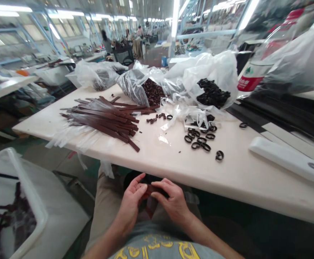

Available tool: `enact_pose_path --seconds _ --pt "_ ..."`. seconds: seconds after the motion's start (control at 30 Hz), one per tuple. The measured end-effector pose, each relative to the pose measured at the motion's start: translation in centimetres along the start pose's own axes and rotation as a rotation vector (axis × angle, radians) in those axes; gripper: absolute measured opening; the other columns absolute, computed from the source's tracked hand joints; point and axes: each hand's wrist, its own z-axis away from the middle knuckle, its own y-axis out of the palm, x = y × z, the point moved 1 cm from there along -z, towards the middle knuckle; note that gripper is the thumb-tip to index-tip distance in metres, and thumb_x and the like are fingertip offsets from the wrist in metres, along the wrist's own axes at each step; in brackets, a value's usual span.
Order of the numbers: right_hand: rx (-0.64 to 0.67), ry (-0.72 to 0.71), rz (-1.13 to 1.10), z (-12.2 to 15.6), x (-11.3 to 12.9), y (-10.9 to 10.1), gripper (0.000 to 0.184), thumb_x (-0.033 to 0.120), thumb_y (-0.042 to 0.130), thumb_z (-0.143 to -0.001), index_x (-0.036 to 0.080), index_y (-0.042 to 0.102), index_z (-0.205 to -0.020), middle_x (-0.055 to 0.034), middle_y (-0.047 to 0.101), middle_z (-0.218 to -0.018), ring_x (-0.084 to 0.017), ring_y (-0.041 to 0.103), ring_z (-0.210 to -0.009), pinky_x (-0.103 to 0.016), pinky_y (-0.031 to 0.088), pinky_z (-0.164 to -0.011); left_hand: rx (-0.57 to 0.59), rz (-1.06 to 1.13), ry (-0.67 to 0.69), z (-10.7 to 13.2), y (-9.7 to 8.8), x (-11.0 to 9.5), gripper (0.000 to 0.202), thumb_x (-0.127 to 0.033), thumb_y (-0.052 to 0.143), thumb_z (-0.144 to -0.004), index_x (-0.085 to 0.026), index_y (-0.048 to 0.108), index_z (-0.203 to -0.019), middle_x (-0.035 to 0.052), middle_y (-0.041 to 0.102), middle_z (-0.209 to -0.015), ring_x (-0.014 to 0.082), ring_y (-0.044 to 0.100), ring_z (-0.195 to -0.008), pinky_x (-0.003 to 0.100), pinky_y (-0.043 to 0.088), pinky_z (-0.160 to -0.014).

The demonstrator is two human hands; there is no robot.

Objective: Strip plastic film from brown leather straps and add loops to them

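Both hands work in my lap, below the table's front edge. My left hand point(131, 201) and my right hand point(173, 201) pinch the same dark brown strap point(149, 201), fingers curled round it. The strap's lower end hangs between my thighs. On the cream table point(157, 158) above lies a pile of brown straps point(103, 117). Several loose black loops point(200, 138) are scattered to the right of them, and a few brown loops point(158, 118) lie near the middle.
Clear bags hold brown loops point(152, 91) and black loops point(212, 92) at the table's back. A white tool point(286, 160) lies at the right, a plastic bottle point(264, 54) stands behind. A white bin point(14, 208) with straps sits at my left. People work far off.
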Motion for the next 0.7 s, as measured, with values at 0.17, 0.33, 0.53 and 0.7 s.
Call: enact_pose_path --seconds 0.17,0.33,0.53,0.7 --pt "0.003 0.0 0.033 -0.1 -0.1 -0.3 0.014 0.023 0.072 -0.083 0.02 0.076 -0.095 -0.0042 0.071 -0.08 -0.018 0.066 -0.074 -0.028 0.053 -0.069 -0.008 0.022 -0.006 -0.2 0.1 0.4 0.056 -0.031 0.084 -0.069 -0.019 0.063 -0.119 -0.0059 0.055 -0.065 0.0077 0.054 -0.061 0.019 0.046 -0.064" --pt "0.009 -0.076 0.106 0.1 -0.2 -0.2 0.011 0.02 0.068 -0.085 0.018 0.075 -0.093 -0.0055 0.07 -0.078 -0.018 0.065 -0.07 -0.028 0.05 -0.066 -0.001 -0.035 0.015 -0.3 -0.3 0.6 0.054 -0.035 0.084 -0.068 -0.02 0.067 -0.117 -0.0049 0.057 -0.065 0.0084 0.055 -0.06 0.019 0.046 -0.061" --pt "0.03 -0.174 0.136 0.6 0.3 -0.7 0.01 0.021 0.063 -0.09 0.019 0.072 -0.086 -0.0021 0.063 -0.071 -0.014 0.058 -0.062 -0.024 0.041 -0.058 0.274 -0.575 0.185 -0.9 -2.3 -0.9 0.034 -0.036 0.074 -0.079 -0.021 0.074 -0.11 0.0064 0.076 -0.095 0.019 0.07 -0.086 0.027 0.055 -0.08" --pt "0.059 -0.192 0.174 1.1 0.0 -1.2 0.013 0.021 0.061 -0.091 0.019 0.072 -0.086 -0.0014 0.061 -0.069 -0.013 0.056 -0.061 -0.024 0.038 -0.057 0.497 -1.233 0.882 -1.2 -2.7 -2.7 0.027 -0.027 0.062 -0.089 -0.023 0.07 -0.115 0.0052 0.077 -0.1 0.0206 0.072 -0.088 0.029 0.057 -0.08"
